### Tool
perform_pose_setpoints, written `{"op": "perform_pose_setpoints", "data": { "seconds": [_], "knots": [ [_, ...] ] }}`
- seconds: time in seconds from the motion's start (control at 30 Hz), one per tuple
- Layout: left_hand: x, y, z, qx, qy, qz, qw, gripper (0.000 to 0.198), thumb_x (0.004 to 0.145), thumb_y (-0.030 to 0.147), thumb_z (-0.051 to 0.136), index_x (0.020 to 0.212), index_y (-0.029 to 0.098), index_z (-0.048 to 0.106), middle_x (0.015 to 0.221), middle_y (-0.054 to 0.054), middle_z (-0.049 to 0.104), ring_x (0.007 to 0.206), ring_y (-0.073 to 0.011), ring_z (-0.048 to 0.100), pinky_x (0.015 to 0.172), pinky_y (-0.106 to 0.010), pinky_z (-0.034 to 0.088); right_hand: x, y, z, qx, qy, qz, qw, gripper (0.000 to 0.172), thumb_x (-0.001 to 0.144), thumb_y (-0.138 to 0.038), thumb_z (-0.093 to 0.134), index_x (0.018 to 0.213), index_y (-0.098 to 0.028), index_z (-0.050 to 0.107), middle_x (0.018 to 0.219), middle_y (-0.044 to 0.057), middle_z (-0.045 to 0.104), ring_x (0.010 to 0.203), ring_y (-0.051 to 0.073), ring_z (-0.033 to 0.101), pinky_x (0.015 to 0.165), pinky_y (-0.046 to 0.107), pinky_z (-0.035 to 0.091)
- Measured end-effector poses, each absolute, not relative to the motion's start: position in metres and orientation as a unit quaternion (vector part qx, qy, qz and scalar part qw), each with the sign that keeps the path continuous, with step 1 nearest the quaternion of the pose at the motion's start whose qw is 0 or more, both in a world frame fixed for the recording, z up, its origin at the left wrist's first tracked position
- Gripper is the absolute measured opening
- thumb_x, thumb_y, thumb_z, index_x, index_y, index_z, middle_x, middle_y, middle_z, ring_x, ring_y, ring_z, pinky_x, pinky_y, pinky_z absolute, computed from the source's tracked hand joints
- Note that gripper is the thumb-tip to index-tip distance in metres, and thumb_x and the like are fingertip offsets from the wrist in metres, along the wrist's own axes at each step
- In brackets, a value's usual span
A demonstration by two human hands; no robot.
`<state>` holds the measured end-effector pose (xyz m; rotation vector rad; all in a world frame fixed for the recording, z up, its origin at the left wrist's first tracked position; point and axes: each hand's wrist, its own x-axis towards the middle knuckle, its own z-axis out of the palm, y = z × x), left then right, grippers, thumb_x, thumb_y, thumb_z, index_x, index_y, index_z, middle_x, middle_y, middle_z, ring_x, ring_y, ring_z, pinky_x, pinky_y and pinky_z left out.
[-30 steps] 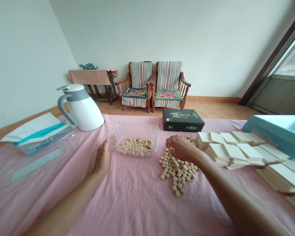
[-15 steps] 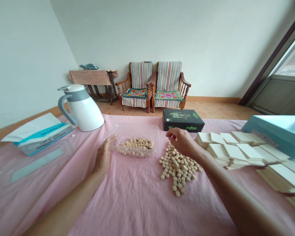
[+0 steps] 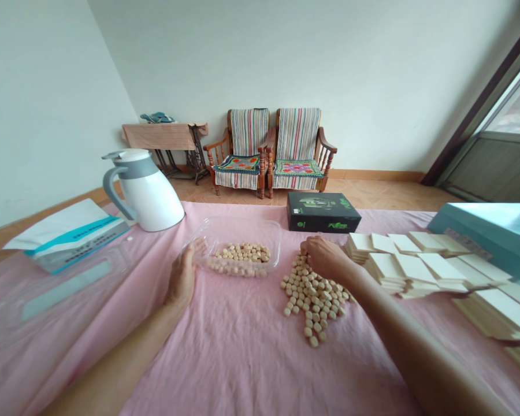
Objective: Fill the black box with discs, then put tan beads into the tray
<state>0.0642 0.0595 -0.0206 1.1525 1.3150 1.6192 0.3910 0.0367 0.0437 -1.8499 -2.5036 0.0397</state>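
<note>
A clear plastic tray point(image 3: 272, 232) lies on the pink cloth and holds several small beige wooden pieces point(image 3: 241, 254). My left hand point(image 3: 182, 276) rests against the tray's left end, fingers curled on its rim. To the right lies a loose heap of the same beige pieces point(image 3: 312, 297). My right hand point(image 3: 327, 258) is down on the far end of that heap, fingers bent and pinching among the pieces; what they grip is hidden.
A white jug point(image 3: 145, 189) stands at the back left beside a white and blue packet point(image 3: 67, 232). A black box point(image 3: 321, 211) sits behind the heap. Stacks of pale wooden slabs point(image 3: 416, 264) and a teal box point(image 3: 489, 228) fill the right. Two chairs stand by the far wall.
My right hand lifted off the heap toward the tray half a second ago and has now come back down on the heap's far end. The left hand has stayed on the tray.
</note>
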Motion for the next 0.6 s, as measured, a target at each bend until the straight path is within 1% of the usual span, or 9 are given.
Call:
{"op": "perform_pose_setpoints", "data": {
  "seconds": [0.07,0.17,0.27,0.37,0.5,0.57,0.6],
  "knots": [
    [0.064,0.060,-0.021,0.451,0.511,0.631,0.370,0.054,0.081,0.055,0.046,0.113,0.015,0.064,0.116,-0.012,0.065,0.113,-0.0265,0.057,0.099,-0.040,0.042,0.392,0.039,0.043,-0.603,-0.796,0.015,0.048,0.022,0.071,-0.004,0.047,0.080,-0.013,0.065,0.084,0.011,0.065,0.078,0.020,0.060,0.063,0.027,0.038],
    [0.064,0.060,-0.022,0.451,0.510,0.634,0.367,0.054,0.081,0.055,0.046,0.113,0.015,0.064,0.115,-0.012,0.066,0.113,-0.0268,0.057,0.099,-0.040,0.042,0.391,0.040,0.046,-0.596,-0.787,0.033,0.157,0.017,0.071,-0.008,0.049,0.077,-0.015,0.063,0.078,0.006,0.062,0.070,0.015,0.057,0.062,0.024,0.038],
    [0.064,0.060,-0.022,0.449,0.508,0.637,0.368,0.054,0.080,0.055,0.046,0.112,0.015,0.064,0.114,-0.012,0.066,0.113,-0.0269,0.056,0.098,-0.040,0.043,0.382,0.038,0.053,-0.555,-0.780,0.081,0.278,0.014,0.073,-0.011,0.051,0.080,-0.016,0.062,0.077,0.002,0.061,0.066,0.010,0.055,0.063,0.021,0.040],
    [0.065,0.060,-0.021,0.446,0.507,0.637,0.371,0.054,0.080,0.055,0.047,0.113,0.015,0.064,0.115,-0.012,0.066,0.113,-0.0270,0.056,0.098,-0.040,0.043,0.370,0.034,0.057,-0.514,-0.763,0.144,0.364,0.014,0.076,-0.016,0.053,0.086,-0.017,0.063,0.079,0.001,0.063,0.066,0.010,0.056,0.064,0.022,0.044],
    [0.065,0.059,-0.020,0.444,0.508,0.637,0.372,0.054,0.081,0.054,0.047,0.113,0.015,0.064,0.114,-0.012,0.066,0.113,-0.0270,0.057,0.099,-0.041,0.042,0.363,0.034,0.056,-0.455,-0.741,0.249,0.426,0.020,0.082,-0.021,0.051,0.099,-0.017,0.061,0.087,0.004,0.068,0.075,0.012,0.063,0.069,0.024,0.048],
    [0.065,0.060,-0.021,0.444,0.507,0.638,0.372,0.053,0.081,0.054,0.047,0.112,0.015,0.064,0.114,-0.012,0.066,0.113,-0.0270,0.057,0.099,-0.041,0.042,0.366,0.036,0.054,-0.460,-0.731,0.256,0.433,0.022,0.083,-0.018,0.048,0.101,-0.017,0.061,0.086,0.004,0.069,0.077,0.013,0.065,0.070,0.024,0.048],
    [0.064,0.060,-0.021,0.443,0.507,0.639,0.372,0.053,0.081,0.054,0.047,0.112,0.015,0.064,0.114,-0.012,0.066,0.113,-0.0271,0.057,0.099,-0.041,0.042,0.369,0.038,0.053,-0.475,-0.731,0.241,0.427,0.022,0.083,-0.016,0.046,0.100,-0.016,0.061,0.085,0.004,0.068,0.077,0.013,0.065,0.070,0.024,0.048]
  ]
}}
